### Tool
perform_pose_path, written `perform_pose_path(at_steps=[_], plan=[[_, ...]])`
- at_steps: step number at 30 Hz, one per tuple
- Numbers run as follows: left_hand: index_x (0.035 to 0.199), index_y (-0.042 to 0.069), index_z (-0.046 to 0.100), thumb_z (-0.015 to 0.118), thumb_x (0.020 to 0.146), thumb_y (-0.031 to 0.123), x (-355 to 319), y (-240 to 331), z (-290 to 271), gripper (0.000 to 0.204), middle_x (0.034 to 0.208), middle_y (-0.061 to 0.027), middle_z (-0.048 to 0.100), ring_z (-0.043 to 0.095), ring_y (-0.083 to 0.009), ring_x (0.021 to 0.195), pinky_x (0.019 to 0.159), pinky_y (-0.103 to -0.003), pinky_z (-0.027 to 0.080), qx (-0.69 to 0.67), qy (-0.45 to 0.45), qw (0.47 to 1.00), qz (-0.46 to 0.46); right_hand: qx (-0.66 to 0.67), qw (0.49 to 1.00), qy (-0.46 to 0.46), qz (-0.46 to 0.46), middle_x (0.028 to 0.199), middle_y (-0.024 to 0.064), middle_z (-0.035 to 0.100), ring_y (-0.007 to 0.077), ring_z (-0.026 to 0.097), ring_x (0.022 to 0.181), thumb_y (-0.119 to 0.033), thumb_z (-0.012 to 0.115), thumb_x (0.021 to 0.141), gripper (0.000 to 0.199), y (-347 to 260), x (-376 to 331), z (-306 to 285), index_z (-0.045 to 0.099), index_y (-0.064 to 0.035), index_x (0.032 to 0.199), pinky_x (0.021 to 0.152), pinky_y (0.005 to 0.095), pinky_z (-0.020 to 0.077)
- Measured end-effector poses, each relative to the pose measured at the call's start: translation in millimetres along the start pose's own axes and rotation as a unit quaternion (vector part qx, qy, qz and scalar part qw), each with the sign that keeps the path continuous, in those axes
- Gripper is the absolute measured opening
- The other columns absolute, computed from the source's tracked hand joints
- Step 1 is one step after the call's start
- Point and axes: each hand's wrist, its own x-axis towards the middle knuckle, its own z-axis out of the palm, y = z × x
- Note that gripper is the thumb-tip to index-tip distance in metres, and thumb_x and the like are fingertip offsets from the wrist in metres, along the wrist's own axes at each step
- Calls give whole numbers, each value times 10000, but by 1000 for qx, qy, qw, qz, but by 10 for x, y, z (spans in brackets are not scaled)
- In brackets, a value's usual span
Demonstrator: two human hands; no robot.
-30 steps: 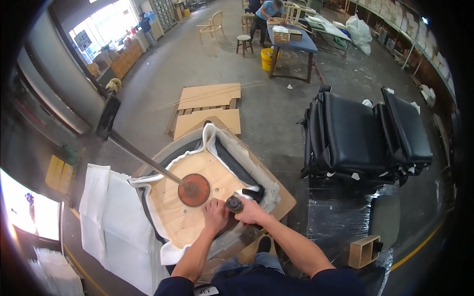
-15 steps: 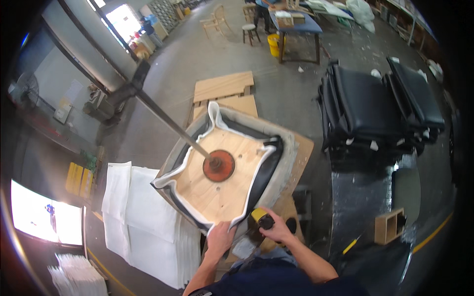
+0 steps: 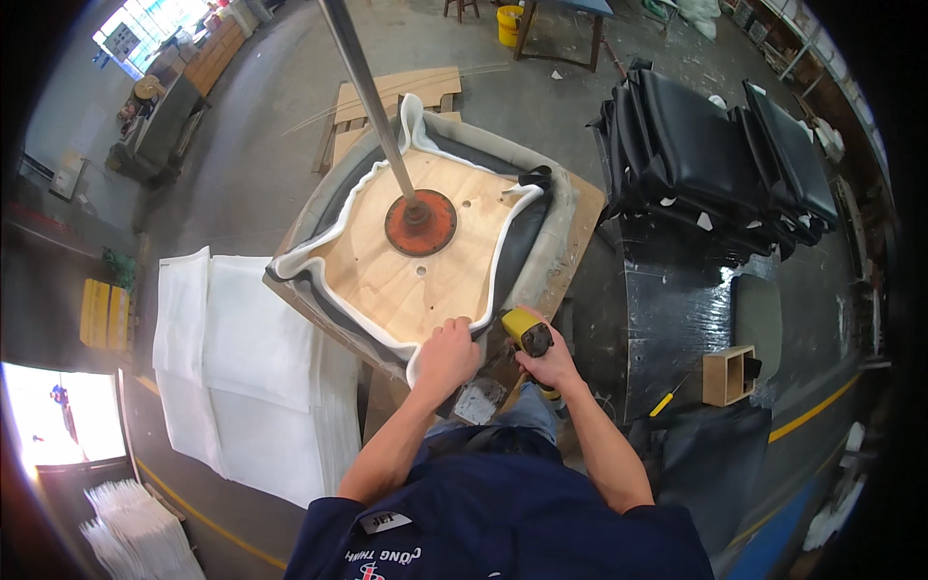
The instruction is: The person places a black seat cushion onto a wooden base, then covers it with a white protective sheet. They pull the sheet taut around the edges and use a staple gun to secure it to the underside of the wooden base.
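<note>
A plywood seat panel lies on a padded block with a black cover and white lining turned up round its edges. My left hand is closed on the folded edge of the lining and cover, just right of the near corner. In my right hand is a yellow and black staple gun, held beside that edge, its nose toward the panel's near right side. A red disc on a metal rod stands on the panel's middle.
White sheets are stacked at left. On the right are black covers in piles, a small wooden box and a yellow-handled tool. Flat boards lie beyond the block; a yellow bucket stands farther back.
The view has tilted down toward my body. My left hand has shifted right along the near edge, away from the corner. My right hand still holds the staple gun beside it.
</note>
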Motion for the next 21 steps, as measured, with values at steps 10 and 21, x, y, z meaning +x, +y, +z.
perform_pose_path(at_steps=[10,21], plan=[[855,60,619,663,931,356,233,-34,137,309,786,-148,657,676,-375,739,621,-499,530,15,27,996,85,-29,999,9,20,980,85,687,152,668,631,34,657,773,799,-66,-17,38,451,-171,1518,577,298,558],[792,49,598,663,934,374,203,-149,-59,360,753,-156,669,677,-383,703,603,-499,528,28,14,996,86,-72,997,0,-39,974,115,706,166,671,705,0,679,764,751,-17,28,119,502,-142,1481,676,304,557]])
